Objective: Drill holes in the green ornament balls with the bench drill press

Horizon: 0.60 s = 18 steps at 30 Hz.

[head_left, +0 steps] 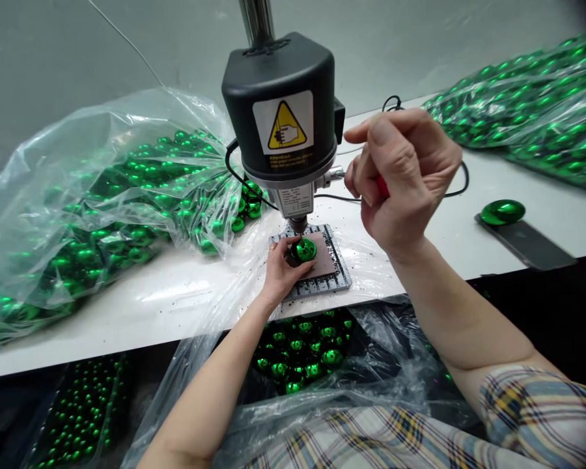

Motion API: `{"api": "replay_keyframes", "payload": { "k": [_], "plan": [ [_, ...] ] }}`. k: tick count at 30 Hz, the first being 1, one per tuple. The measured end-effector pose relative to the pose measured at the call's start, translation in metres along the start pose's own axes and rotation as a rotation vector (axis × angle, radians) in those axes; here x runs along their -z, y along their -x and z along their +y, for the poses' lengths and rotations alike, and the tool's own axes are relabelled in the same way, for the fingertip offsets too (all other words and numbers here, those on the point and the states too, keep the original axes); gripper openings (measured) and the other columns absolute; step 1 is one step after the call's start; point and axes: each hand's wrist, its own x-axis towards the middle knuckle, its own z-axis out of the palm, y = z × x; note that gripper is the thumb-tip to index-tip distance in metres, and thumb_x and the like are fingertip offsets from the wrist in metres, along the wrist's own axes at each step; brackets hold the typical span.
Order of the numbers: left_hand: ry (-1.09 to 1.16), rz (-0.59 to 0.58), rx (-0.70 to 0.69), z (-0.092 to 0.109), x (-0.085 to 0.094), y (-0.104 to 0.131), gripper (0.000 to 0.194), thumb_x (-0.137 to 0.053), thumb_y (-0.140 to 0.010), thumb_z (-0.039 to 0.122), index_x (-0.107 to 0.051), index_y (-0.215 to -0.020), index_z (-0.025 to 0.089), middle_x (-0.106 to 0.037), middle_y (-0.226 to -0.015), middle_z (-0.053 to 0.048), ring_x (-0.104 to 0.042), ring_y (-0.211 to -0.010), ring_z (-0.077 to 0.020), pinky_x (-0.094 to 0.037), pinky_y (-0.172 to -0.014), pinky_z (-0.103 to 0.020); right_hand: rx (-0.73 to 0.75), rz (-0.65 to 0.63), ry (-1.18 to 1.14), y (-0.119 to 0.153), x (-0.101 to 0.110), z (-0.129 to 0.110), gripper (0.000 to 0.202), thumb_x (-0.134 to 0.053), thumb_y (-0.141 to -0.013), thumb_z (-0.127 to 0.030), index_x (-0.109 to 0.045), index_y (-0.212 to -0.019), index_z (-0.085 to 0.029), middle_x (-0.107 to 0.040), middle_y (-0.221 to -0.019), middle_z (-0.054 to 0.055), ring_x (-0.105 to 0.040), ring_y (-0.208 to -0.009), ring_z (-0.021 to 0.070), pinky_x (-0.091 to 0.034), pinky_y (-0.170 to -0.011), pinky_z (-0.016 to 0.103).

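Note:
Under the spindle of a black bench drill press (280, 104), my left hand (283, 270) grips a shiny green ball (305, 249) between thumb and fingers. The ball rests on a pinkish pad (327, 257) laid over the slotted metal base (339, 281), which is strewn with dark shavings. The drill chuck (299, 225) is right above the ball; whether the bit touches it I cannot tell. To the right of the drill head, my right hand (403, 172) is closed round the red-tipped feed lever (382, 187), mostly hidden by the fingers.
A clear plastic bag (102, 130) full of green balls lies on the white table (141, 312) at left. Another filled bag (527, 98) is at back right. A green oval piece (502, 212) sits on a phone (532, 247). Below the table edge, more green balls (297, 345) lie in plastic.

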Motion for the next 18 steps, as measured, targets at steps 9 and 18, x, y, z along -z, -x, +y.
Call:
{"api": "replay_keyframes", "payload": {
  "k": [9, 18],
  "plan": [
    [0.02, -0.012, -0.012, -0.003, -0.001, 0.001, 0.053, -0.089, -0.066, 0.027, -0.067, -0.114, 0.023, -0.065, -0.104, -0.006, -0.061, -0.096, -0.0228, -0.05, -0.088, -0.037, 0.103, -0.002, 0.051, -0.023, -0.006, 0.014, 0.027, -0.071, -0.089, -0.055, -0.074, -0.081, -0.029, -0.059, -0.06, -0.005, -0.033, -0.035, 0.0055, -0.025, -0.031, 0.029],
    [0.027, -0.022, -0.021, -0.009, -0.003, 0.001, 0.056, -0.089, -0.068, 0.03, -0.066, -0.118, 0.024, -0.065, -0.105, -0.006, -0.06, -0.097, -0.0234, -0.049, -0.087, -0.038, 0.062, 0.021, 0.037, 0.001, 0.0, 0.008, 0.022, -0.072, -0.089, -0.051, -0.074, -0.084, -0.029, -0.053, -0.056, -0.006, -0.03, -0.036, 0.0062, -0.026, -0.034, 0.029]
  ]
}}
